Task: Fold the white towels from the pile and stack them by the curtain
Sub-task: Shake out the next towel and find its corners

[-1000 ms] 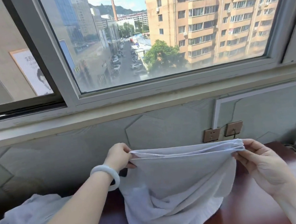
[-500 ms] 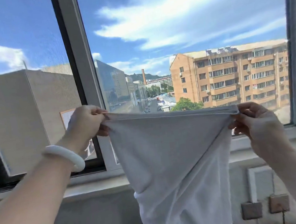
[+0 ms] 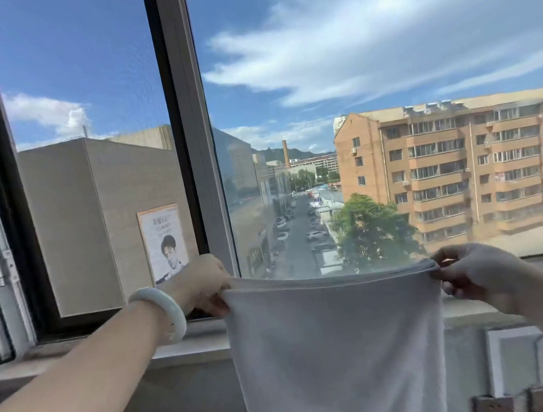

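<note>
- The left hand (image 3: 201, 284) pinches the top left corner of the white towel (image 3: 337, 352), with its fingers curled on the edge
- The white towel hangs flat in the air by the window (image 3: 373, 123), between both hands
- The right hand (image 3: 472, 274) pinches the top right corner the same way
- To fold it well, I think both hands should keep the top edge tight and level, then bring the corners together
- The bottom of the white towel is cut off, and the pile and the curtain are out of view
</note>
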A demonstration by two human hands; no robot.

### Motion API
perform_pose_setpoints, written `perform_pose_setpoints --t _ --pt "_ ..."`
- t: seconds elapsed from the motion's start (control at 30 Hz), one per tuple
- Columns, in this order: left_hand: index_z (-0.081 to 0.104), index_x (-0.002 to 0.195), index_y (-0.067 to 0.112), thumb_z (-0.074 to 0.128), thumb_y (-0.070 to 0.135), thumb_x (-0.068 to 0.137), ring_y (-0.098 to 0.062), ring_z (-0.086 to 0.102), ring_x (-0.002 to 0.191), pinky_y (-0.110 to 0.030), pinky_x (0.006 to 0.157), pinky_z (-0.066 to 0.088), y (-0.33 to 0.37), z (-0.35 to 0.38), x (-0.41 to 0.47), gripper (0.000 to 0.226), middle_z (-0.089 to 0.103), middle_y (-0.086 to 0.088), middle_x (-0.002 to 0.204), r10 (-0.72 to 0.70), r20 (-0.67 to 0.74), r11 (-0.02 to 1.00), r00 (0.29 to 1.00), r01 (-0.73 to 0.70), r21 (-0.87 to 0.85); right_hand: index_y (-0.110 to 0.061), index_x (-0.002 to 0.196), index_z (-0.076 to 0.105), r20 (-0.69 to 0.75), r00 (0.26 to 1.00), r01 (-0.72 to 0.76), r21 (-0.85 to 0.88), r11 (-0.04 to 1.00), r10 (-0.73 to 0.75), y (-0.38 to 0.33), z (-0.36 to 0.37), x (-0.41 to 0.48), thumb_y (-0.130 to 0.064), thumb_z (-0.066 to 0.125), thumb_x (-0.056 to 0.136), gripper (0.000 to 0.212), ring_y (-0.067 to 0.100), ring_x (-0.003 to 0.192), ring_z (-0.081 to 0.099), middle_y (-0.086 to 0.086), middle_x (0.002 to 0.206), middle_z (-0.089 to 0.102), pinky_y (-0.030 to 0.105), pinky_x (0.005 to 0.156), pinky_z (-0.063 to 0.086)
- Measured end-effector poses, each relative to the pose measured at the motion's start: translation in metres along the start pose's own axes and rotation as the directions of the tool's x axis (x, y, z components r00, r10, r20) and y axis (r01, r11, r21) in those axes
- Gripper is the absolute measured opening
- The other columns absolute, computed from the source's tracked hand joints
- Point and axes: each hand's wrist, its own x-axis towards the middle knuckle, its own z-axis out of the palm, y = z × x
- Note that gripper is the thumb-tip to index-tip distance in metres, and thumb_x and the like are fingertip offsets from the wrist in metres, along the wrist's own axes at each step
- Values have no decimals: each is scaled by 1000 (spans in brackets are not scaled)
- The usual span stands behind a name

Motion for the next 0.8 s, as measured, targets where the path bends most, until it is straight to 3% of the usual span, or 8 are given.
perform_pose_setpoints --t 0.1,0.17,0.23,0.4,0.5,0.57,0.63,0.8 --pt "49 88 3 40 -19 77 -26 56 55 -30 47 47 -48 21 -16 26 52 -23 84 95 195 985 976 -64 -159 10 92 56 1 997 -75 51 996 75 47 -2 -11 13 58 85 9 21 48 63 18 70 60 24 42 53" --pt "57 82 7 41 -13 68 -20 53 55 -25 45 41 -70 38 -22 30 58 -23 91 140 255 973 957 -84 -216 16 95 56 -4 999 -39 128 991 40 77 -1 -20 -6 89 56 55 27 59 69 24 76 66 29 53 59" --pt "67 77 12 37 -6 64 -20 49 57 -25 46 40 -89 56 -21 38 62 -16 88 166 265 983 950 -140 -115 9 89 56 -30 1000 1 207 978 6 106 -1 -26 -22 100 21 86 30 64 70 25 77 66 29 58 60" --pt "74 80 37 32 -9 74 -10 48 47 -22 51 43 -125 88 -27 62 68 -5 83 227 316 921 921 -309 239 2 102 54 -51 985 175 234 956 -167 149 1 -50 11 67 66 39 24 69 68 23 86 61 24 63 58" --pt "70 82 37 38 -8 85 -13 60 56 -19 59 48 -138 97 -37 55 59 8 99 179 482 889 858 -351 294 -5 103 62 -48 978 207 193 959 -202 168 -4 -60 3 67 70 34 29 74 69 19 86 66 22 65 55" --pt "72 86 33 54 8 89 -17 67 68 -23 67 54 -147 103 -44 32 54 12 100 139 564 893 814 -349 284 -4 100 63 -43 978 208 170 963 -204 177 -5 -64 5 67 69 32 30 75 67 21 86 64 24 67 56" --pt "74 87 28 71 28 81 -16 68 71 -26 70 57 -153 112 -50 7 54 13 99 113 567 899 816 -327 291 4 98 60 -40 977 211 135 968 -207 184 -6 -66 8 66 69 30 28 77 66 25 88 64 26 72 58" --pt "71 73 22 81 33 73 -17 66 61 -26 59 55 -165 125 -56 16 56 11 92 138 465 904 875 -303 302 13 93 49 -35 979 203 150 968 -200 196 -4 -71 7 63 69 28 27 88 66 28 98 67 27 76 58"
